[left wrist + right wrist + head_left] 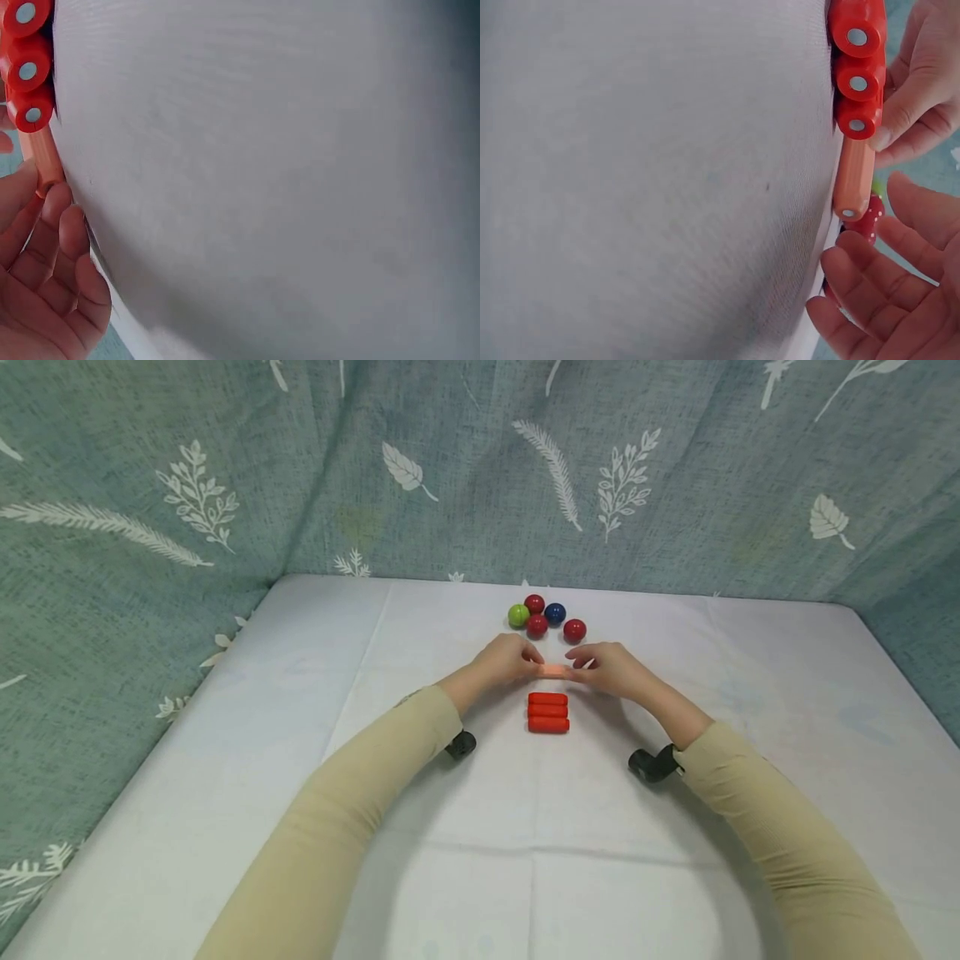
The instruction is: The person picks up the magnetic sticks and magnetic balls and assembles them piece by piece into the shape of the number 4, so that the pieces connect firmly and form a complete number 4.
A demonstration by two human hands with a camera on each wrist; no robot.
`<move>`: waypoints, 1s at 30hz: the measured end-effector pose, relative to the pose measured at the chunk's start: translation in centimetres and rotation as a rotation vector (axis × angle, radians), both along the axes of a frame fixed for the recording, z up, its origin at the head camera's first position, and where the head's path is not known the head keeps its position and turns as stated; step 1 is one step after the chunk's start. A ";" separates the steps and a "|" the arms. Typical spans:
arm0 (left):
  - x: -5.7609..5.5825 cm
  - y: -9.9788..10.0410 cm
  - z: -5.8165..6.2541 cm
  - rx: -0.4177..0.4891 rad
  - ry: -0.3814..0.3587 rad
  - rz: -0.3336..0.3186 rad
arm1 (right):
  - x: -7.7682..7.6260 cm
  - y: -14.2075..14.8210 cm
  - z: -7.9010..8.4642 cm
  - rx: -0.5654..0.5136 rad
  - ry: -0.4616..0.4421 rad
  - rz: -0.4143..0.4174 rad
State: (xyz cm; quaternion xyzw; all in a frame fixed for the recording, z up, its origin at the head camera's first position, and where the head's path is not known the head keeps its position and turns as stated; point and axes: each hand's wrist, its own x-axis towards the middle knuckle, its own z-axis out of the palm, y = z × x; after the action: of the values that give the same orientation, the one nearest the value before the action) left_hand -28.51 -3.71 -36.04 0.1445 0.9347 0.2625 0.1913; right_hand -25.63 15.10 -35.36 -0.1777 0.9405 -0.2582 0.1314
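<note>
An orange magnetic rod [553,671] lies crosswise just beyond three red magnetic rods [547,712], which sit side by side. Pale round discs show in the ends of the red rods in both wrist views. My left hand [507,660] pinches the left end of the orange rod between thumb and fingers. At the other end is my right hand [611,670], thumb and fingers spread apart around that tip. In the right wrist view, the right hand [900,285] shows a gap between its fingertips and the rod end; contact elsewhere cannot be told.
Beyond the hands several glossy balls stand together: a green ball [518,616], a blue ball [555,614] and red balls [574,631]. A white cloth [480,893] covers the table. Behind it hangs a leaf-patterned blue-green curtain [465,468].
</note>
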 end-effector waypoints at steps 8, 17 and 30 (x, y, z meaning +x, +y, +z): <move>-0.6 0.0 -0.5 0.021 0.021 0.004 | -0.6 -0.2 -0.3 0.010 -0.021 -0.020; -0.6 0.0 -0.3 0.050 0.002 0.017 | -1.0 -0.5 -0.1 0.007 -0.039 -0.047; -0.6 0.1 -0.2 0.051 0.007 0.015 | -2.1 -1.2 -0.4 0.010 -0.072 -0.091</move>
State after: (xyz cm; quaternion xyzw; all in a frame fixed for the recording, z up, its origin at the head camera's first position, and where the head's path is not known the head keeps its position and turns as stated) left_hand -29.10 -3.65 -36.20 0.1432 0.9294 0.2873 0.1824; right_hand -27.71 13.86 -35.75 -0.1249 0.9435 -0.2655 0.1541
